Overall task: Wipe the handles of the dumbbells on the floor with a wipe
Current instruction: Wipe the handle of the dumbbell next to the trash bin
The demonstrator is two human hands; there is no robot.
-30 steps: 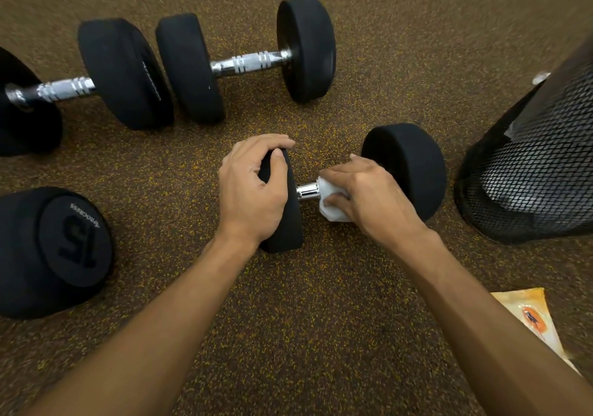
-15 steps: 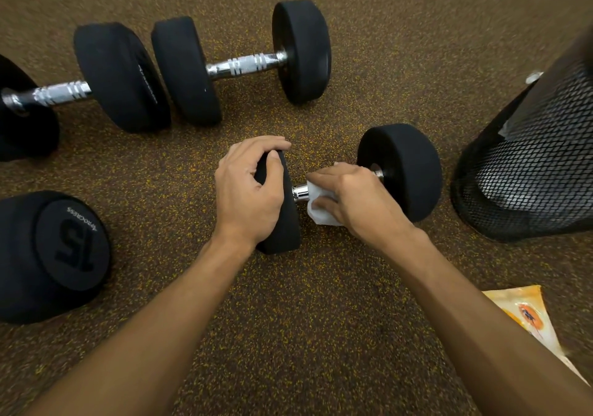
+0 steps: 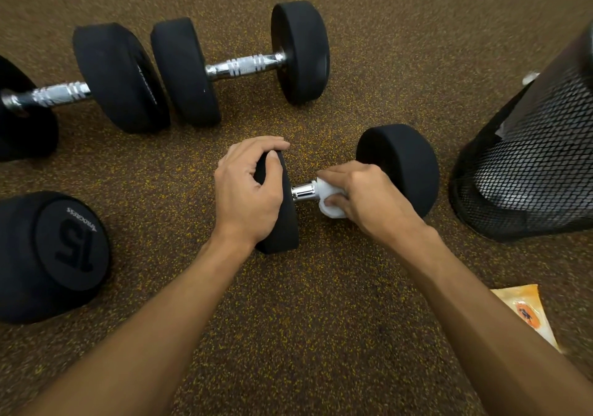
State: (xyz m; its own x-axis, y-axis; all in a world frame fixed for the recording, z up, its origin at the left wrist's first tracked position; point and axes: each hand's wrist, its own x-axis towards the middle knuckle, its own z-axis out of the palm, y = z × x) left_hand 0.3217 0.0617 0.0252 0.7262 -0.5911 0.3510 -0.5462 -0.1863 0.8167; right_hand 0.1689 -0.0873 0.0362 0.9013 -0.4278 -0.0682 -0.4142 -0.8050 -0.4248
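A black dumbbell (image 3: 401,165) with a chrome handle (image 3: 303,191) lies on the floor in the middle of the view. My left hand (image 3: 247,194) grips its left weight head from above, fingers curled over the rim. My right hand (image 3: 365,197) holds a white wipe (image 3: 329,202) wrapped round the handle near the right head, so most of the handle is hidden. Two more dumbbells lie farther back: one at centre (image 3: 240,65) and one at the left (image 3: 61,93), both with bare chrome handles.
A black dumbbell marked 15 (image 3: 54,255) lies at the left. A black mesh bin (image 3: 532,171) stands at the right. An orange wipe packet (image 3: 526,313) lies on the floor at the lower right. The floor is brown speckled rubber.
My right hand slid the wipe leftward along the handle, then back toward the right head, baring the chrome left end. My left hand stayed on the weight head.
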